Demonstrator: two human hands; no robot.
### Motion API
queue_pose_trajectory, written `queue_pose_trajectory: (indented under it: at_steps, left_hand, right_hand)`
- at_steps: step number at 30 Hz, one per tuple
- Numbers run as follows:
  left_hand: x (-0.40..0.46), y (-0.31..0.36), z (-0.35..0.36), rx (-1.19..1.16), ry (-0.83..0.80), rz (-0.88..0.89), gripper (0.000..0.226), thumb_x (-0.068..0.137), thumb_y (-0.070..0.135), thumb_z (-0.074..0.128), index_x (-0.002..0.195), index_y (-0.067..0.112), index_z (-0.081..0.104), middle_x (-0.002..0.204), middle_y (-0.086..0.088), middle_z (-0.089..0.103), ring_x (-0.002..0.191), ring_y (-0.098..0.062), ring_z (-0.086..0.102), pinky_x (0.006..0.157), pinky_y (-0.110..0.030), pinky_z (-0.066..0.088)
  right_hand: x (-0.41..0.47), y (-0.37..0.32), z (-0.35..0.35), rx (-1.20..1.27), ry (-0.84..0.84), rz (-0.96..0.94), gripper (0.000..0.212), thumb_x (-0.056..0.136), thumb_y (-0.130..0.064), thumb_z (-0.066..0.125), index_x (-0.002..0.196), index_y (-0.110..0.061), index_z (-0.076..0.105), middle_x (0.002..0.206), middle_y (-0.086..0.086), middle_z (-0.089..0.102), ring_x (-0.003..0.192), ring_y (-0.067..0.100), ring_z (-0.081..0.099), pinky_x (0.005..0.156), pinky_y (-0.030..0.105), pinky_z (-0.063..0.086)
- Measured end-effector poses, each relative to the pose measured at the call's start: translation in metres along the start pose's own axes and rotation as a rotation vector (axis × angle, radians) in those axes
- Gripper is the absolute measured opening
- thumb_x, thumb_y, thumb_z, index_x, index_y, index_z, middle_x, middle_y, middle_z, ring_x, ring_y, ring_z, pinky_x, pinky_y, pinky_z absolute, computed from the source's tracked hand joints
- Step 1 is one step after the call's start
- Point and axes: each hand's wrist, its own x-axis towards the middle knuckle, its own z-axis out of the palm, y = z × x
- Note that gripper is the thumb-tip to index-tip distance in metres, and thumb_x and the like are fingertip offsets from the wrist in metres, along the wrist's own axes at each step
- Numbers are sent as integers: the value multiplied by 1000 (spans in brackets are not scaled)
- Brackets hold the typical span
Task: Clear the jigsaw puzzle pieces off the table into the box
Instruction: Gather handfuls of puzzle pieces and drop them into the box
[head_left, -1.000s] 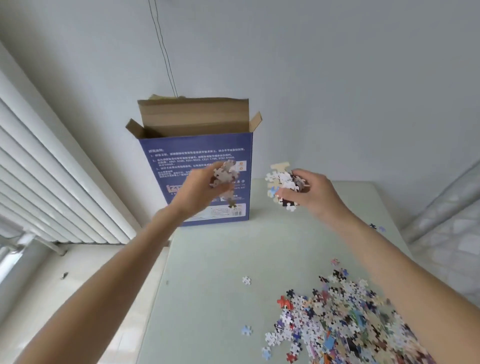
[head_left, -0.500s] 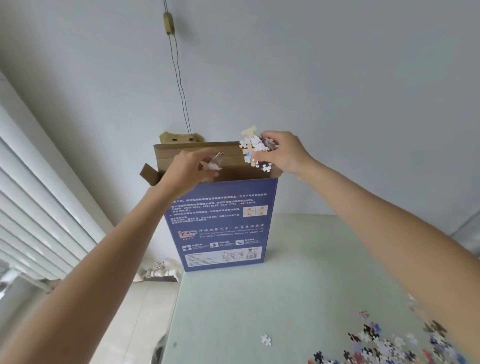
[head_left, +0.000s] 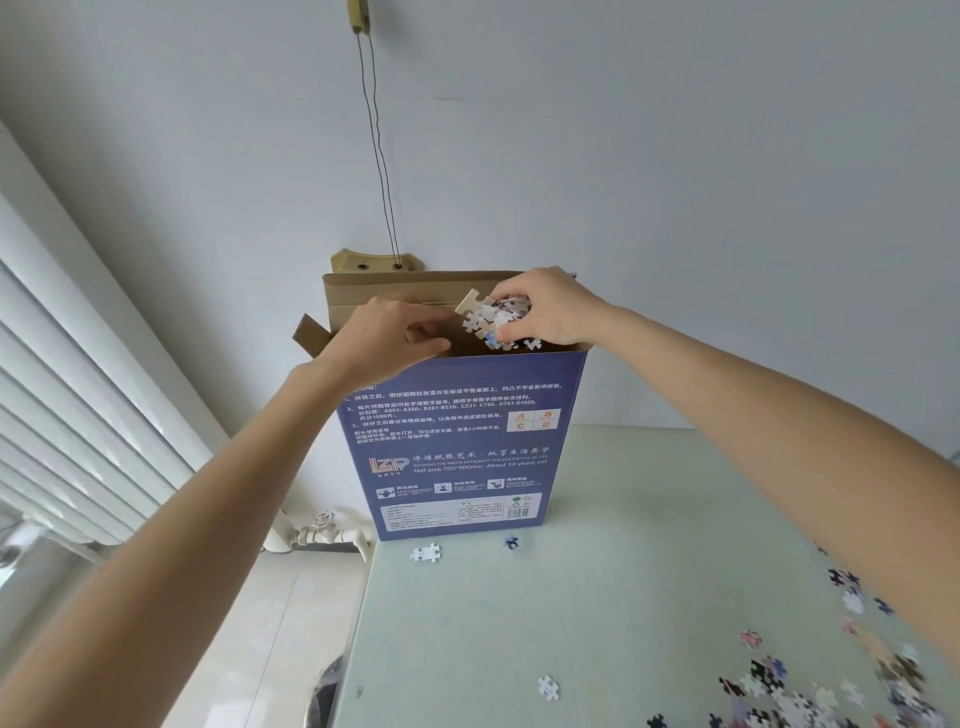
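Counted one box (head_left: 457, 447) upright on one table (head_left: 623, 597). Two hands (head_left: 387, 338) at its opening. One clump of pieces (head_left: 493, 322) held. Three loose pieces (head_left: 426, 553) near the box, plus one uncountable pile (head_left: 810, 696) at right.

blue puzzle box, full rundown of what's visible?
The blue puzzle box is tall, of brown cardboard with a blue printed face carrying white text, icons and a barcode label. It stands upright on the pale green table near the far left edge, before the wall. Its top flaps are open. The left hand rests at the opening; the right hand holds a clump of puzzle pieces over it. Two loose pieces lie at its base.
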Motion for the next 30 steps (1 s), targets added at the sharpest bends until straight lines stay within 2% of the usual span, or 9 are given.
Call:
queue_pose_trajectory:
  at_steps: [3,8,14,18,20,23,26,28,30]
  left_hand:
    - [-4,0,1,-71,37,-21,18,84,29,67,101,28,71,81,12,66,72,-5,61,76,-24,49]
    - [-12,-3,0,-165,-6,9,9,80,29,70,89,26,72,80,11,71,73,0,65,75,-17,52]
    - [-20,1,4,-156,2,37,17,81,14,69,95,24,72,81,11,69,74,4,64,76,-9,49]
    - [-27,5,6,-98,54,39,17,83,14,65,96,22,72,81,9,70,78,-3,65,80,-22,53]
    - [-30,6,7,-53,81,45,16,83,16,65,97,23,71,80,11,69,78,-5,65,80,-29,54]
    - [-34,9,10,14,132,40,16,85,19,64,98,24,70,82,12,69,81,-7,65,76,-31,53]
    - [-39,10,14,86,214,62,18,86,19,62,102,23,69,92,7,70,88,-16,64,74,-33,52]
    - [-47,13,18,141,350,117,19,86,18,61,104,21,68,94,5,69,89,-21,60,72,-31,50]
    - [-66,21,27,95,512,127,18,87,19,57,102,18,67,91,7,68,87,-17,57,69,-26,46]
  right_hand:
    - [3,-6,0,-95,-7,-37,44,78,-27,73,120,-18,61,107,5,63,92,19,49,71,27,32]
    - [1,-13,-1,-180,-19,-102,34,74,-28,75,104,-21,63,79,-7,53,81,15,44,66,28,29]
    - [-2,-10,1,-187,-44,-127,22,76,-28,72,97,-20,70,96,-1,68,90,17,55,70,29,36]
    - [-5,-11,4,-215,-46,-113,25,79,-34,68,102,-25,67,101,-2,68,94,19,57,76,33,44]
    - [-7,-11,6,-244,-36,-105,28,81,-34,67,107,-26,60,98,-1,66,90,20,57,74,34,45]
    - [-12,-10,9,-200,-36,-106,26,85,-24,64,108,-23,52,88,-4,67,80,19,61,72,33,47]
    - [-22,-12,11,-195,102,-116,12,89,-15,55,100,-20,57,87,-4,69,79,18,62,69,30,45]
    - [-34,-13,14,-169,261,-128,10,88,-16,55,94,-21,62,84,-5,69,78,17,62,70,31,47]
    - [-58,-12,26,-85,420,-175,9,87,-17,56,90,-22,63,78,-7,68,70,15,61,67,32,50]
